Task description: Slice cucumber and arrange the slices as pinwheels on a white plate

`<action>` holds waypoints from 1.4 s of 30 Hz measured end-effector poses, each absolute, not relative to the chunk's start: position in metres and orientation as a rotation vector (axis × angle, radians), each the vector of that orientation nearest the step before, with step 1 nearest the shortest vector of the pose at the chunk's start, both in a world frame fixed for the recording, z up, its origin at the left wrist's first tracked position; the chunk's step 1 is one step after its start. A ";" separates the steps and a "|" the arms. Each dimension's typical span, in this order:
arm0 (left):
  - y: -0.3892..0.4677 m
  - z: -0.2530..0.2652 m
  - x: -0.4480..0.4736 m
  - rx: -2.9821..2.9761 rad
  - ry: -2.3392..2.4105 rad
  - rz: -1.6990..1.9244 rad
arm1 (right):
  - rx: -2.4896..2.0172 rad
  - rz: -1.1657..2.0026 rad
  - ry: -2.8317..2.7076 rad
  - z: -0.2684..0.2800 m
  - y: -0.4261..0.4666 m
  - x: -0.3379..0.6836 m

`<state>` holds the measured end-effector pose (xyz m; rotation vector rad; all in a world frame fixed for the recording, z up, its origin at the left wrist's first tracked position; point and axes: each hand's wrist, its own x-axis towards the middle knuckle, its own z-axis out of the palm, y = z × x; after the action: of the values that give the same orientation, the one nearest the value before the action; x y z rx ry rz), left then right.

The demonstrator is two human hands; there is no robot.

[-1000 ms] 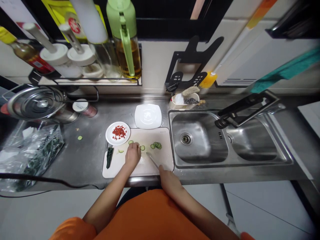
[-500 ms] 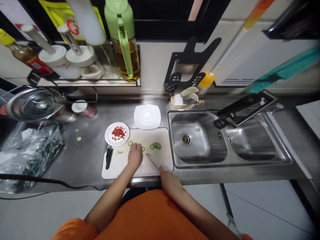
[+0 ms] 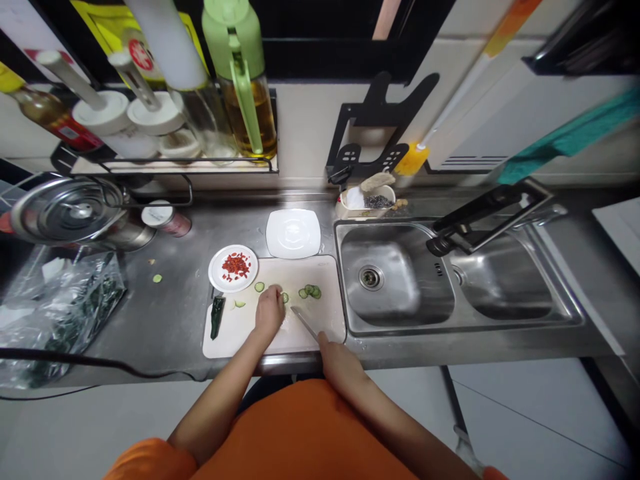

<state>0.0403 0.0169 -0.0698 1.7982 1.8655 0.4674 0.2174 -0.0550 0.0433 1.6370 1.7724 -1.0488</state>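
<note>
My left hand (image 3: 270,312) rests over the middle of the white cutting board (image 3: 250,337), its fingers curled together. A cucumber slice (image 3: 285,297) shows at its fingertips, partly covered by them. In my right hand (image 3: 342,363) is a knife (image 3: 306,323), gripped by the handle; the blade slants up and left, its tip close to that slice. To the right lies a small overlapping group of cucumber slices (image 3: 310,291). Single pieces, a round slice (image 3: 259,287) and a thin sliver (image 3: 240,304), lie left of my left hand. A dark green cucumber piece (image 3: 217,318) is at the board's left edge.
A white plate of red berries (image 3: 213,272) overlaps the board's upper left corner. Behind the board stands a square white plate (image 3: 293,233). The double sink (image 3: 400,280) is at the right. Left are a plastic bag of greens (image 3: 85,307), a lidded pot (image 3: 80,210) and a jar (image 3: 167,219).
The view has shifted very slightly. Both hands and the knife stay in almost the same place, and the slices have not visibly moved.
</note>
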 end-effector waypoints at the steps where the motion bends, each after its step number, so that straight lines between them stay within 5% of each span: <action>1: 0.017 -0.070 0.041 1.800 1.867 0.469 | 1.639 -1.047 1.779 0.042 -0.055 0.218; 15: 0.032 -0.062 -0.010 1.911 2.198 0.397 | 1.628 -1.043 1.795 0.036 -0.057 0.221; 29: 0.036 -0.065 0.053 1.996 1.592 0.465 | 1.675 -1.028 1.780 0.047 -0.060 0.233; 42: 0.040 -0.058 0.076 1.843 1.585 0.363 | 1.697 -1.036 1.740 0.049 -0.064 0.237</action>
<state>0.0759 0.0396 -0.0583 1.8434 1.5852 0.3631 0.2371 -0.0644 0.0494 1.6972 1.7399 -1.0357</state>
